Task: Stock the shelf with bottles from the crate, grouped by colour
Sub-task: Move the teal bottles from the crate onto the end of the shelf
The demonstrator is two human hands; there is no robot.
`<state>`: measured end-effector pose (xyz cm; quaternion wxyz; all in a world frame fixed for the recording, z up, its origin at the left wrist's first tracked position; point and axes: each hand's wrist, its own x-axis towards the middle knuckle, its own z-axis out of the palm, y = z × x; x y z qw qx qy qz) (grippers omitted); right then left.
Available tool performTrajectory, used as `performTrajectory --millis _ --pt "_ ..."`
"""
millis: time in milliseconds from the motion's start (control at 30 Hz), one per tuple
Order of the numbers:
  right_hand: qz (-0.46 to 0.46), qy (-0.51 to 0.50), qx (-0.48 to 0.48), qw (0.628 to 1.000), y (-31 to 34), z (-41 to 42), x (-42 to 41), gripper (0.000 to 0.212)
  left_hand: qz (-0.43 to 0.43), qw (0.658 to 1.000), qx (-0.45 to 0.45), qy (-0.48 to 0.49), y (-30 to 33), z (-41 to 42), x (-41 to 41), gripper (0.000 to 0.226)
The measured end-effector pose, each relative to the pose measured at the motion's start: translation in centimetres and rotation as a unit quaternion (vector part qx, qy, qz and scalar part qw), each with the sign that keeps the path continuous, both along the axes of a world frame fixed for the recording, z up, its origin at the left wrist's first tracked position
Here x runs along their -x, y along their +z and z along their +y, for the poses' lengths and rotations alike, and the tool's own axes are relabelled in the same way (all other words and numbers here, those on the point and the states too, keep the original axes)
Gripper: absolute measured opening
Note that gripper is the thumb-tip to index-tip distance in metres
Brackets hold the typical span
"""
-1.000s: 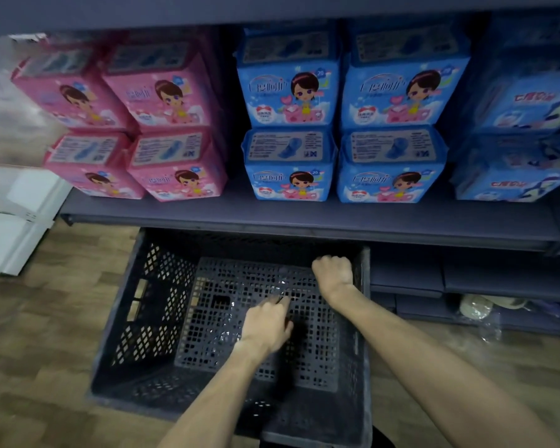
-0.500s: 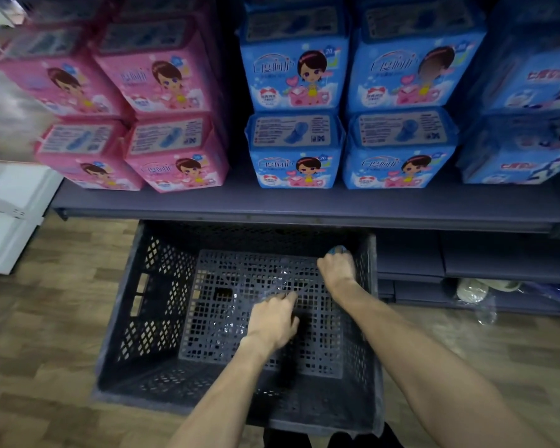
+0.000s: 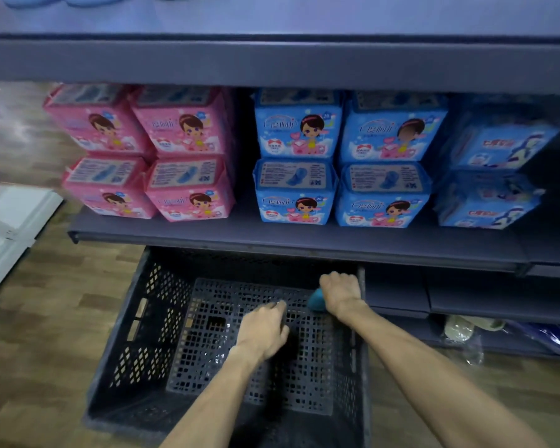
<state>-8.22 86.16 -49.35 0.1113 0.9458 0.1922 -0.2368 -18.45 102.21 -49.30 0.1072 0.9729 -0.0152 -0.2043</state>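
1. Dark grey perforated plastic crate [image 3: 133, 337] sits on the wood-pattern floor [image 3: 39, 324], both hands reaching down into it.
2. Right hand [image 3: 340, 294] at the crate's far right corner, fingers curled round a clear plastic bottle with a teal-blue cap [image 3: 316, 300]; only the cap end shows clearly, poking out on the thumb side of the fist.
3. Left hand [image 3: 264, 328] is nearer the crate's middle, just left of and below the right hand, fingers bent down onto something clear and glinting on the crate floor; looks like another clear bottle, but too see-through to tell, and cannot tell if it is gripped.
4. Dark grey metal shelf [image 3: 272, 237] runs above and beyond both hands, its front edge overhanging the crate's far side.
5. On that shelf, up and left of the hands: pink soft packs with a cartoon girl [image 3: 181, 156], stacked two high.
6. Straight above the hands: blue soft packs with the same cartoon girl [image 3: 298, 160], two high; further right, darker blue packs [image 3: 495, 169].
7. White flat panels [image 3: 10, 227] lie on the floor far left of the left hand.
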Motion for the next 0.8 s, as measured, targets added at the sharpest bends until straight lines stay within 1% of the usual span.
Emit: performTrajectory --millis 67,133,200,300,467,600,700,800 --pt "-0.025 -0.013 -0.039 0.999 2.1 -0.7 0.2 0.029 -0.015 1.000 0.005 -0.009 0.8 -0.3 -0.7 0.034" --pt "-0.052 -0.028 -0.099 0.993 4.1 -1.8 0.5 0.028 -0.030 0.999 0.003 -0.025 1.8 -0.5 -1.5 0.035" --pt "-0.069 -0.051 -0.164 0.983 5.5 -3.1 1.0 0.032 -0.045 0.998 -0.004 -0.043 3.0 -0.7 -2.4 0.037" --pt "-0.084 -0.089 -0.250 0.960 7.4 -4.8 2.1 0.038 -0.080 0.995 -0.002 -0.063 5.0 -1.1 -3.7 0.033" --pt "-0.081 -0.127 -0.381 0.912 11.2 -6.0 3.2 0.036 -0.123 0.986 0.012 -0.109 8.3 -1.3 -5.1 0.030" --pt "-0.091 -0.136 -0.448 0.879 14.4 -6.5 3.7 0.037 -0.167 0.975 0.008 -0.144 11.1 -1.1 -5.7 0.036" --pt "-0.105 -0.146 -0.486 0.855 16.5 -6.5 3.8 0.046 -0.209 0.965 0.004 -0.157 13.6 -0.8 -6.3 0.035" --pt "-0.131 -0.134 -0.496 0.848 18.5 -6.3 3.5 0.044 -0.249 0.954 0.003 -0.168 16.3 -0.4 -6.9 0.037"
